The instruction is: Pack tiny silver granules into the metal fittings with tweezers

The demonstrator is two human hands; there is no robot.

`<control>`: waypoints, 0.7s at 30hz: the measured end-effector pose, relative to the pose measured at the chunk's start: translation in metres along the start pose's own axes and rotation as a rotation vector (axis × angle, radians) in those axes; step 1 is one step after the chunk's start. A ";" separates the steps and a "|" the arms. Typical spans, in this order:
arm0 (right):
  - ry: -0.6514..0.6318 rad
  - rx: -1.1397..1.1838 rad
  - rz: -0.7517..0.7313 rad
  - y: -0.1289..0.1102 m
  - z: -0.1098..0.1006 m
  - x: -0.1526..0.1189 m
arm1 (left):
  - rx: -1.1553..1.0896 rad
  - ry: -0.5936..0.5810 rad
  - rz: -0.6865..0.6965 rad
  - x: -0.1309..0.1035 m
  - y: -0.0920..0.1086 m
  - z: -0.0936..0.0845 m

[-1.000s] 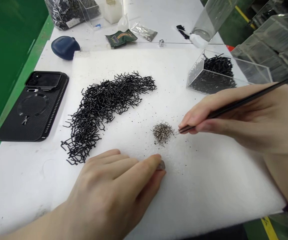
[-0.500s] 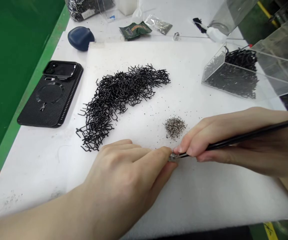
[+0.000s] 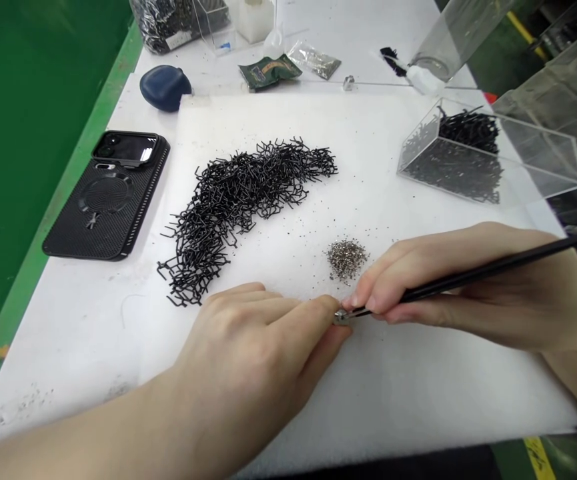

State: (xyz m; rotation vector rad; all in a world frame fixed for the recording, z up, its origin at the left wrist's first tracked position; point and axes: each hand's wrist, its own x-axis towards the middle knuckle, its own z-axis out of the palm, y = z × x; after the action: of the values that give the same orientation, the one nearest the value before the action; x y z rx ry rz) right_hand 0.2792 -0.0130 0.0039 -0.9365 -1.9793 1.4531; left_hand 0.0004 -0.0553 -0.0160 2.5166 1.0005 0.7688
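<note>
Here, the black tweezers (image 3: 498, 269) lie on a gentle slant across the right side of the view, their long axis running from the upper right down to the lower left. The tips point leftward and slightly down and meet the small metal part (image 3: 341, 317); the rear end runs out past the right edge. The right hand (image 3: 468, 287) is closed around them near the tips, thumb below and fingers above, so only a short piece of the points shows beyond the fingertips.

The left hand (image 3: 263, 353) comes in from the lower left, palm down, its thumb and index finger pinched shut on the small metal part. That part sits between the two hands, just over the white foam sheet (image 3: 418, 400). Mostly covered by fingers, it does not show clearly which way its own long axis runs.

Just beyond the fingertips is a pile of tiny metallic grains (image 3: 347, 260), roughly round, with loose specks about it. Farther off, to the left, the black bent pieces (image 3: 248, 180) form a curved heap that bends from lower left to upper right. The clear box (image 3: 538, 153) lies lengthwise from left to right beyond the right hand, with more black pieces in its left part. The black phone (image 3: 108, 200) rests left of the sheet, its camera end pointing away, and the blue object (image 3: 165, 87) sits by the sheet's far left corner.
</note>
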 end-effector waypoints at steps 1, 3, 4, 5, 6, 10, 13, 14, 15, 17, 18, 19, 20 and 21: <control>0.011 0.009 0.006 0.000 0.001 0.000 | 0.004 0.000 -0.002 0.001 0.000 0.000; 0.040 0.027 0.023 0.001 0.003 -0.002 | 0.015 -0.002 -0.001 0.001 0.000 0.001; 0.047 0.034 0.030 0.002 0.004 -0.003 | 0.014 -0.002 0.003 0.001 0.000 0.001; 0.056 0.040 0.036 0.003 0.005 -0.004 | 0.012 0.001 0.005 0.000 -0.001 0.001; 0.063 0.048 0.038 0.003 0.005 -0.005 | 0.007 0.007 0.007 0.000 -0.001 0.001; 0.076 0.061 0.032 0.004 0.004 -0.007 | 0.000 0.024 0.013 -0.003 -0.002 -0.001; 0.080 0.023 0.029 0.002 0.005 -0.006 | 0.012 0.003 0.014 -0.002 -0.001 -0.001; 0.088 0.006 0.033 0.001 0.006 -0.006 | 0.016 -0.005 0.012 -0.002 -0.001 -0.001; 0.101 -0.010 0.040 -0.001 0.009 -0.005 | 0.023 -0.011 0.011 -0.002 -0.001 -0.001; 0.132 -0.033 0.053 -0.003 0.016 -0.003 | 0.019 -0.003 0.014 -0.003 -0.002 -0.001; 0.142 -0.043 0.058 -0.004 0.021 -0.002 | 0.013 0.001 0.014 -0.003 -0.002 0.000; 0.148 -0.051 0.061 -0.005 0.024 -0.001 | 0.006 0.004 0.013 -0.004 -0.003 0.000; 0.150 -0.056 0.062 -0.006 0.028 0.000 | 0.001 0.012 0.015 -0.005 -0.003 -0.001; 0.151 -0.061 0.062 -0.006 0.030 0.001 | -0.004 0.012 0.010 -0.005 -0.003 -0.001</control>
State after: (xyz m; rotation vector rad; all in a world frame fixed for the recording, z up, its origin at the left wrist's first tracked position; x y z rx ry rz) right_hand 0.2553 -0.0318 0.0007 -1.1090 -1.9088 1.3202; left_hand -0.0046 -0.0563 -0.0185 2.5184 0.9907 0.7892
